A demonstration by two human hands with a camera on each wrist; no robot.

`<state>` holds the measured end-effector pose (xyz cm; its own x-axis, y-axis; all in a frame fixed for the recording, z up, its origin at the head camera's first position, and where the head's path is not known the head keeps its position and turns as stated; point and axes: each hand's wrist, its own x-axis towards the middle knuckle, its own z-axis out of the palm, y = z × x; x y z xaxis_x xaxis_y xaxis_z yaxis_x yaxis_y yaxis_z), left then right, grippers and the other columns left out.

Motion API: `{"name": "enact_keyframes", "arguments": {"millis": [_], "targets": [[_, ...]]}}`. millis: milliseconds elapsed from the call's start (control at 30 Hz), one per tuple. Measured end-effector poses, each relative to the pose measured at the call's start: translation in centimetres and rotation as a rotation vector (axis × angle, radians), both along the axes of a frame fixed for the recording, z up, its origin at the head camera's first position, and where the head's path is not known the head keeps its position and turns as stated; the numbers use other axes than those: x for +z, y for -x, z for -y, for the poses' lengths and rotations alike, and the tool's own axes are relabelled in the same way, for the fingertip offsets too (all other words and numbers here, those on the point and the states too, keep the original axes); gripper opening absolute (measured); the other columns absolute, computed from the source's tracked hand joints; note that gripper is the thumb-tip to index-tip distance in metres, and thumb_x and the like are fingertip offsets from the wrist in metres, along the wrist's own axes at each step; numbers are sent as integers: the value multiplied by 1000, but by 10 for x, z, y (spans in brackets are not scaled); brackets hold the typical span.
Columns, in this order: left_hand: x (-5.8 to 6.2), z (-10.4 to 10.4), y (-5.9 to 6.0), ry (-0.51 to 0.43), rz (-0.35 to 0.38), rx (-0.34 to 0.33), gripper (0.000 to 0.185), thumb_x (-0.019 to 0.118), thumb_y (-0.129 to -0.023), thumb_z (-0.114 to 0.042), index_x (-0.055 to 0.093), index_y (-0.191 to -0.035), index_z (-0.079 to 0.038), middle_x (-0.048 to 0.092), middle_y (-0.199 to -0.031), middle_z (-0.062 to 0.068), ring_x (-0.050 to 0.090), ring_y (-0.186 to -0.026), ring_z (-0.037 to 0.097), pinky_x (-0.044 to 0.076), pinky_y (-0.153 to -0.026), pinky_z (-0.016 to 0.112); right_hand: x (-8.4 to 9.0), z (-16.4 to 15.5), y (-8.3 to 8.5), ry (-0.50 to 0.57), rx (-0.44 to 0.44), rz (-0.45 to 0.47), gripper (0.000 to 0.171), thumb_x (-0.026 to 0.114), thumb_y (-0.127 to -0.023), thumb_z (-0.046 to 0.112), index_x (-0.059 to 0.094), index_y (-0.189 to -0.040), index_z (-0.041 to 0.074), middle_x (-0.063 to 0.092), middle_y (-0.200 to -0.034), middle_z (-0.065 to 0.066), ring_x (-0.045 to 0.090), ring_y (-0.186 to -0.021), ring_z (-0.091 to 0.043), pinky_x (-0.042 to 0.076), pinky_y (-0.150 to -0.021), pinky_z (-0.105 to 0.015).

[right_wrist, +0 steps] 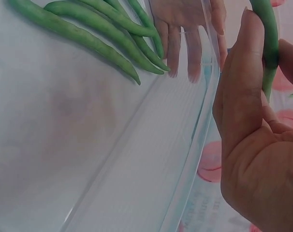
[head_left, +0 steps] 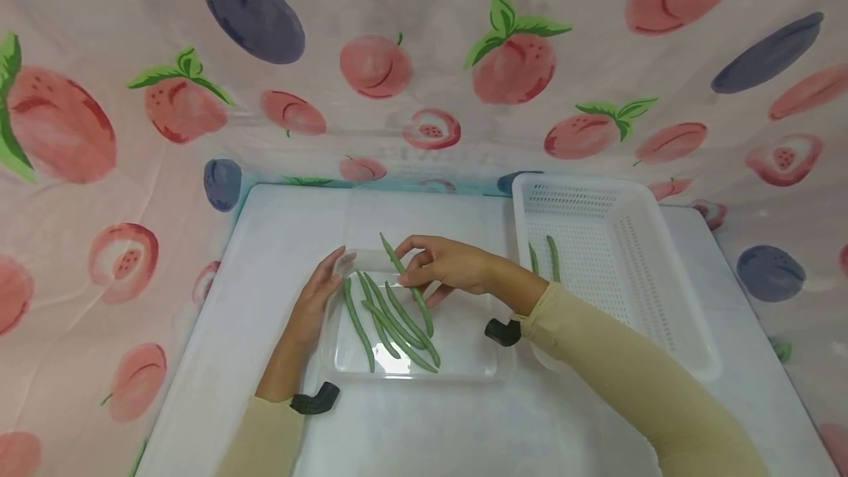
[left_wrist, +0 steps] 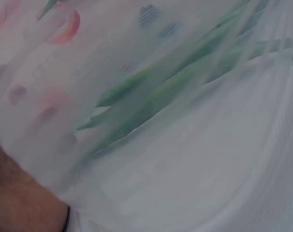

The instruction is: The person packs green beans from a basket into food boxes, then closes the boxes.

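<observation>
Nearest the worktop's [head_left: 218, 359] front edge, toward the middle, sits a clear plastic tray [head_left: 464, 359], shallow and glassy, with rounded corners. A small bundle of green beans [head_left: 387, 322] lies on its left half, slim and smooth, fanned out lengthwise with their tapered tips pointing to the far edge; in the right wrist view the beans [right_wrist: 103, 34] show a fresh mid-green skin and gently curved ends.

The left hand [head_left: 316, 300] rests against the tray's left wall, fingers straight and relaxed, its grip holding nothing; through the clear wall the right wrist view shows those fingertips [right_wrist: 178, 53] just beside the bean tips. The left wrist view is blurred by the plastic, so the beans there are only a green smear, probably the same bundle.

Over the tray's far edge, the right hand [head_left: 447, 265] pinches a single green bean [head_left: 405, 282] between thumb and fingers, its grip narrow around the pod. This bean is long and straight, tilted, its upper tip toward the far edge and its lower end over the bundle.

Farther off, at the worktop's far right corner, a white perforated basket [head_left: 636, 263] holds two more beans [head_left: 545, 258] lying side by side near its left wall.
</observation>
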<state>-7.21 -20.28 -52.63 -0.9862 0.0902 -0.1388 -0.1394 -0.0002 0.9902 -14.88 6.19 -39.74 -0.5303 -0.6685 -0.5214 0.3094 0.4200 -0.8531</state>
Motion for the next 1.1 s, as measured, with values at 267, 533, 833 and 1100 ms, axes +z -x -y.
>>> {"name": "enact_keyframes", "arguments": {"millis": [267,533,833,1100], "targets": [[-2,1,-1,17,6,2,52,41,-109,-36,33,-160,-30,29,-167,-13,26,-156,31,34,-115,65,-3,0,0,-2,-2,0,49,72,-96,16,48,-139,12,65,-106,-16,68,-86,-19,63,-64,-33],[0,0,-1,1,3,-2,52,40,-109,-33,32,-160,-29,30,-167,-12,27,-156,30,33,-116,65,-3,-3,1,-7,-6,-7,48,72,-96,18,50,-138,13,66,-101,-9,67,-87,-24,64,-67,-37],[1,0,-1,-8,11,-2,51,41,-109,-34,33,-160,-31,31,-167,-12,24,-157,27,30,-118,64,-3,-8,1,0,-1,-9,41,73,-96,19,56,-133,11,67,-105,-13,68,-86,-24,64,-76,-44],[1,0,0,-1,-5,0,52,41,-109,-34,33,-160,-27,31,-167,-9,22,-158,28,22,-120,68,6,-20,1,14,-30,-22,33,71,-97,18,60,-128,13,66,-102,-9,69,-89,-30,64,-78,-44]]}}
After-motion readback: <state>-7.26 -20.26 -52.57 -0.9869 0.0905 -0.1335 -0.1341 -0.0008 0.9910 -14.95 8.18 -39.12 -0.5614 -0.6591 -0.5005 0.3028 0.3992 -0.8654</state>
